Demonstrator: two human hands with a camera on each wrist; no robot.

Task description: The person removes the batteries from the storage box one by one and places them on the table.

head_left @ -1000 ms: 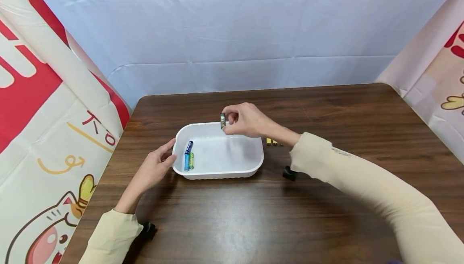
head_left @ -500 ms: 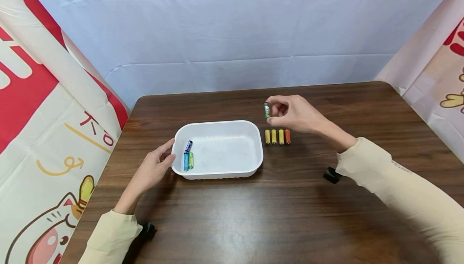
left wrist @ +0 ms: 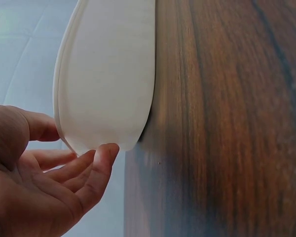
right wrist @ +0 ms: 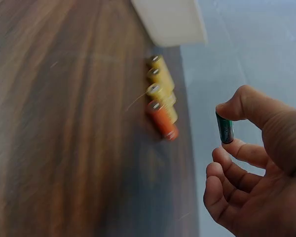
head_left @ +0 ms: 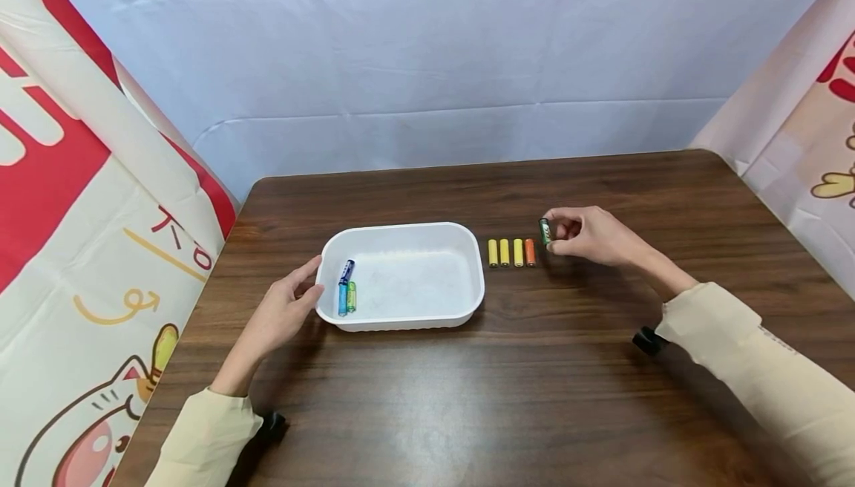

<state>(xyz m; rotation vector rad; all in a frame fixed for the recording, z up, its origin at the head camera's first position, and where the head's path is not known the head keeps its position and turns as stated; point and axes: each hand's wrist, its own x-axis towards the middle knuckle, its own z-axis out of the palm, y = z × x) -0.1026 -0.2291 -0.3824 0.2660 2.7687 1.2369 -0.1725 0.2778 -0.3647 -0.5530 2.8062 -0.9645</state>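
Observation:
My left hand [head_left: 283, 307] holds the left end of a white plastic tray [head_left: 401, 322], the thumb at its rim and the other fingers curved against the outside of the end wall [left wrist: 106, 74]. Inside the tray lie a dark blue battery [head_left: 347, 271], a light blue battery [head_left: 343, 299] and a green battery [head_left: 352, 297]. My right hand [head_left: 594, 234] pinches a dark green battery [head_left: 545, 231] by its ends, between thumb and index finger. To its left stands a row of yellow batteries [head_left: 505, 252] with an orange battery [head_left: 531, 252] at the right end.
The dark wooden table [head_left: 427, 405] carries everything. A pale cloth backdrop [head_left: 427, 56] hangs behind its far edge, with printed cloths [head_left: 73, 264] at the sides. The battery row sits close to the tray's right end.
My right hand has carried the dark green battery from above the tray rightward, past the row, and lowered it beside the orange battery. The left hand stays at the tray.

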